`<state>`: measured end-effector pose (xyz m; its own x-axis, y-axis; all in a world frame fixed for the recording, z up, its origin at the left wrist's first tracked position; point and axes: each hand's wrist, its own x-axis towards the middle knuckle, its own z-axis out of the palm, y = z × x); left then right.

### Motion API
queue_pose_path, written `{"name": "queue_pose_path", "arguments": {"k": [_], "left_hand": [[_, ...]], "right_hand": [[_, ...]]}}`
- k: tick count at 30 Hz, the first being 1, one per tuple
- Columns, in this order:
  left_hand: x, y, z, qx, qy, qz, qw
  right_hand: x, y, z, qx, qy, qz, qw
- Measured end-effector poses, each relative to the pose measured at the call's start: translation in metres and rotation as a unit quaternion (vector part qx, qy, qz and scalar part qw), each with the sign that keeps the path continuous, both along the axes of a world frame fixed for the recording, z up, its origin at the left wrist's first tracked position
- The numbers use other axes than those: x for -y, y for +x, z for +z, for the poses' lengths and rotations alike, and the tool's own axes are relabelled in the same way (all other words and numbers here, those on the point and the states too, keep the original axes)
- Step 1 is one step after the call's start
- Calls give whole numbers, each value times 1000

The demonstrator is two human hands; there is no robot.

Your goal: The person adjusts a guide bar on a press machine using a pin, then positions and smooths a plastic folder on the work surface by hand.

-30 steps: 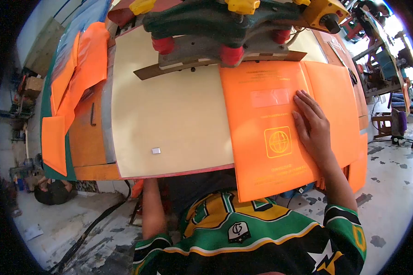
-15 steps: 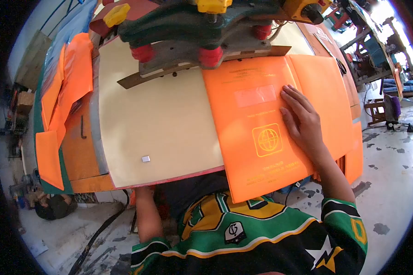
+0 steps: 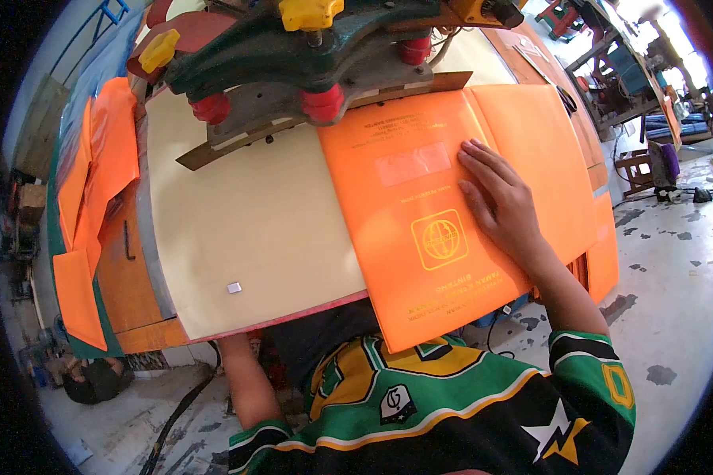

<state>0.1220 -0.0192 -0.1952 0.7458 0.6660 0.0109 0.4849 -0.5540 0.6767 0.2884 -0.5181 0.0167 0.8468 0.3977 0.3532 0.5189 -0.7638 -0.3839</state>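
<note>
My right hand (image 3: 497, 194) lies flat on an orange plastic folder cover (image 3: 380, 269), its fingers stretched out to the right of a clear window (image 3: 413, 164). The cover is opened out, with gold print and a globe emblem (image 3: 440, 240) on its left panel. It rests on a cream board (image 3: 245, 214) with a red lower edge, and its top meets a metal strip (image 3: 444, 81) under a press. My left forearm (image 3: 245, 380) reaches beneath the table's front edge, so my left hand is hidden. A small silvery-white piece (image 3: 234, 287) lies on the board.
The dark green press head (image 3: 293, 63), with yellow knobs and red posts, overhangs the board. Orange sheets (image 3: 107, 166) are piled at the left beside a hex key (image 3: 128, 240). More orange covers (image 3: 602, 253) lie at the right edge. A person (image 3: 95, 380) shows low at left.
The whole view has shifted, so the table and press appear further left. My right hand stays in the same spot on the orange folder cover.
</note>
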Motion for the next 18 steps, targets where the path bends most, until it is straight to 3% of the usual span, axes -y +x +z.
{"name": "queue_pose_path", "arguments": {"k": [18], "left_hand": [[-7, -1, 4, -3, 0, 4, 1000]], "right_hand": [[-2, -2, 3, -14, -7, -10, 1000]]}}
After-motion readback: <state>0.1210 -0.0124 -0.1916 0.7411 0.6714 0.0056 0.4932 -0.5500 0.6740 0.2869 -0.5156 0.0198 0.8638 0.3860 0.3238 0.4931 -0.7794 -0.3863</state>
